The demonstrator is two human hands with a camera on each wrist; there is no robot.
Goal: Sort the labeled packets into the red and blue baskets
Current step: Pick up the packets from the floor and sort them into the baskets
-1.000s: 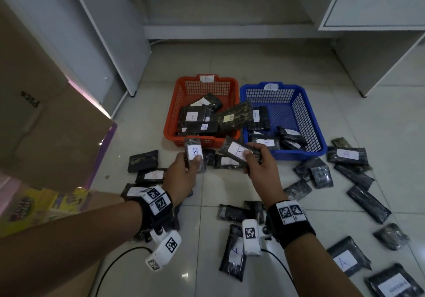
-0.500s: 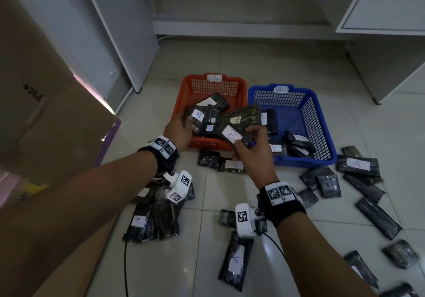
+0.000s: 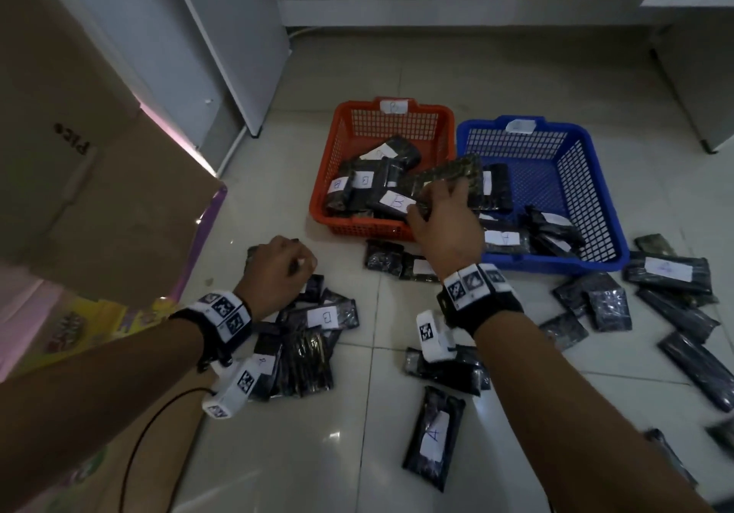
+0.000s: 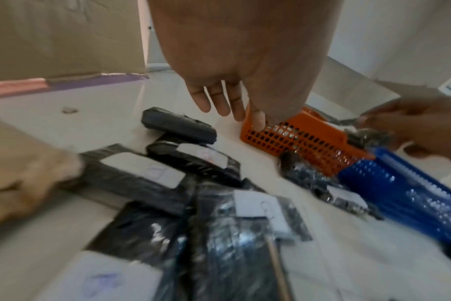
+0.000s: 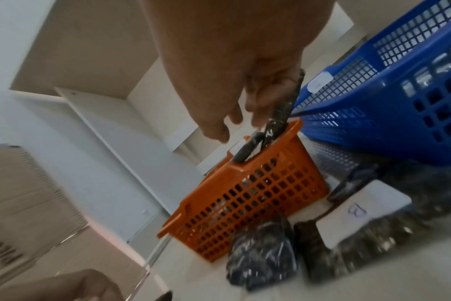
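The red basket (image 3: 337, 147) and the blue basket (image 3: 588, 179) stand side by side on the tiled floor, each holding dark labeled packets. My right hand (image 3: 441, 210) reaches over the red basket's front right corner with its fingers spread. A packet labeled B (image 3: 391, 202) lies in the basket at its thumb, and a camouflage packet (image 3: 452, 179) rests across both rims under its fingertips. My left hand (image 3: 280, 264) hovers empty over a pile of packets (image 3: 313, 338). In the left wrist view its fingers (image 4: 219, 101) hang straight.
Two packets (image 3: 401, 264) lie in front of the baskets, a packet marked A (image 3: 433, 437) lies near me, and several more (image 3: 667, 270) are scattered at the right. A cardboard box (image 3: 99, 194) fills the left. White cabinets (image 3: 238, 55) stand behind.
My left hand has left its packet in the red basket and drawn back over the left pile. My right hand has carried its packet forward into the red basket.
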